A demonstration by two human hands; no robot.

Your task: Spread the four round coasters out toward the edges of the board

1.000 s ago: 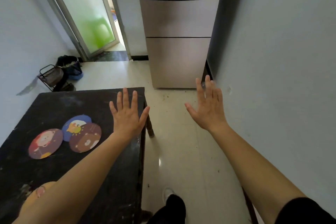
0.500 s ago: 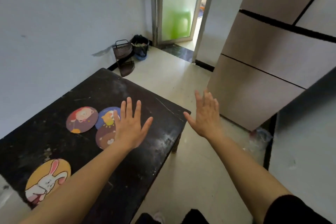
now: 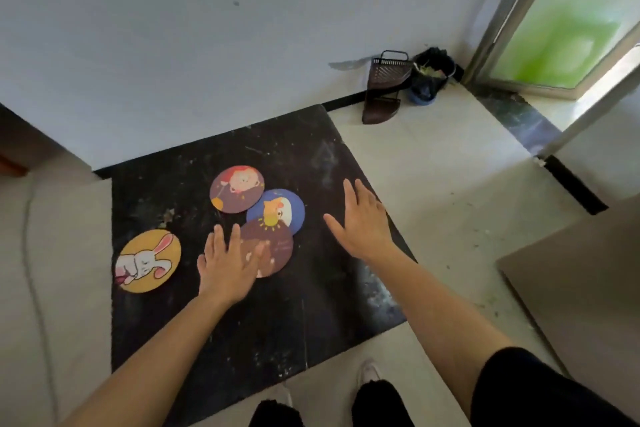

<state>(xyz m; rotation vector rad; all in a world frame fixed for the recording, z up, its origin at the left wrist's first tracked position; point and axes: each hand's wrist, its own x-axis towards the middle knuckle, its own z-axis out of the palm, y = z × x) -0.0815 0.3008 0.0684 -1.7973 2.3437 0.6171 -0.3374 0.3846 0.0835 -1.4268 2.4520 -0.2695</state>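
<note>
Coasters are sitting on the black board (image 3: pixel 242 322), and only one looks placed: the yellow rabbit coaster (image 3: pixel 148 261) is lying alone near the board's left edge, its rabbit stretched on a slant with ears pointing up and to the right. I am holding my left hand (image 3: pixel 227 265) flat with fingers spread, gripping nothing, its fingertips overlapping the near-left part of the brown coaster (image 3: pixel 273 248); I cannot tell whether they are pressing on it or hovering. My right hand (image 3: pixel 362 224) is likewise spread flat and empty over the board's right side, apart from every coaster. Beyond the brown one, the blue coaster (image 3: pixel 282 206) is tucked partly under it, and the maroon coaster (image 3: pixel 237 189) is touching or slightly overlapping the blue one, farthest back. Being round, they have no long axis; only the prints give direction. I judge three are still needing to go outward.
</note>
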